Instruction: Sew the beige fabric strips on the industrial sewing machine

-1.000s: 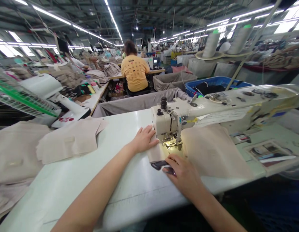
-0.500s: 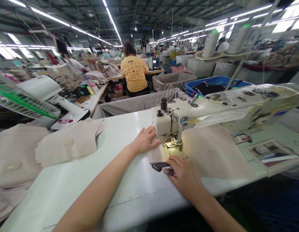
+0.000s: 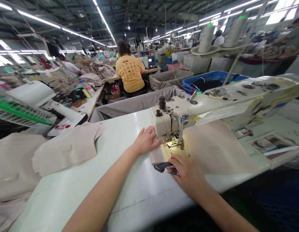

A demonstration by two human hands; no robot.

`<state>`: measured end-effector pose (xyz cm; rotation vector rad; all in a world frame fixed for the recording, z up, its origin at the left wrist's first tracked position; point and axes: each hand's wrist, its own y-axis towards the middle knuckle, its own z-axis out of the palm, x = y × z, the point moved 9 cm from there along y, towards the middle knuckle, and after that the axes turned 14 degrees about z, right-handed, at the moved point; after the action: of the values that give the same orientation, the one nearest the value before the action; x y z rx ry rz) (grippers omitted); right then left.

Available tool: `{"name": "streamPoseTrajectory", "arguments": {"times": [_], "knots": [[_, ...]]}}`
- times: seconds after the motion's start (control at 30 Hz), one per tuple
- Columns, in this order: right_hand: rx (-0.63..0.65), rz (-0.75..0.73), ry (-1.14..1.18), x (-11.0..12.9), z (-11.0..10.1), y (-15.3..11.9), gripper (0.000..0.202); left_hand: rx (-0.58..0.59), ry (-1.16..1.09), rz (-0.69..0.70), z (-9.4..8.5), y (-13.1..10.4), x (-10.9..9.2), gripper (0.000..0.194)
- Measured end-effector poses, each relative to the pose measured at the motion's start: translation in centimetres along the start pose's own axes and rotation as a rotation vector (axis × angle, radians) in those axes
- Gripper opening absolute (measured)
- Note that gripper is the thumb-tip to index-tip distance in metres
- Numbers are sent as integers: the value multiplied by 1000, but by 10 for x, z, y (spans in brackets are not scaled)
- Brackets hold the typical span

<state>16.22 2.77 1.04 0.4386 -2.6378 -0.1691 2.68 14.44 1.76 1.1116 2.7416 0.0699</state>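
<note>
My left hand lies flat with fingers stretched out on a beige fabric piece, just left of the sewing machine's needle area. The sewing machine has its presser foot down by the fabric, under a yellow light. My right hand is closed around black-handled scissors at the near edge of the fabric; its fingertips touch the cloth, and most of the scissors is hidden. A larger beige panel with a small tab lies under the machine arm, right of the needle.
Stacked beige panels lie at the left of the table, beside a white fan. A grey cloth bin and a blue basket stand behind. Thread cones rise at the right. A person in yellow sits ahead.
The camera view has shifted slightly. Both hands, the fabric and the scissors keep nearly the same place at the machine.
</note>
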Motion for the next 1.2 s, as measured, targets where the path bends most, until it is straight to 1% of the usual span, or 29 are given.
{"name": "streamPoseTrajectory", "arguments": {"times": [0.27, 0.33, 0.4, 0.47, 0.5, 0.53, 0.6, 0.67, 0.7, 0.73, 0.8, 1.0, 1.1, 1.2], "knots": [[-23, -2, -15, 4, -6, 8, 13, 32, 39, 15, -3, 6, 2, 33], [-15, 0, -10, 5, -7, 9, 13, 25, 65, -4, -6, 6, -1, 34], [-2, 0, -3, 4, -7, 9, 15, -6, 120, -54, -11, 3, -9, 30], [11, -8, -1, 3, -6, 7, 15, -38, 155, -72, -13, -5, -26, 22], [14, -14, -2, 3, -5, 6, 15, -41, 144, -41, -12, -10, -40, 19], [18, -22, -2, 2, -5, 5, 15, -51, 109, 14, -10, -16, -56, 18], [30, -29, -3, 0, -4, 3, 18, -50, 9, 169, -4, -29, -90, 18], [54, -30, -8, -2, -1, 2, 21, -75, -14, 255, -3, -42, -110, 20], [68, -28, -13, -3, 0, 3, 21, -86, -10, 283, -3, -46, -115, 21], [82, -22, -20, -3, 0, 5, 21, -97, -1, 303, -4, -48, -116, 23], [107, -3, -29, -4, 0, 11, 22, -107, 8, 329, -6, -47, -113, 24], [164, 21, -7, -1, -4, 35, 25, -124, -9, 333, -14, -30, -84, 27], [176, 27, 16, -3, -5, 35, 27, -136, -29, 340, -15, -28, -78, 29], [150, 42, 43, -6, -6, 27, 34, -180, -22, 305, -14, -31, -73, 30]]}}
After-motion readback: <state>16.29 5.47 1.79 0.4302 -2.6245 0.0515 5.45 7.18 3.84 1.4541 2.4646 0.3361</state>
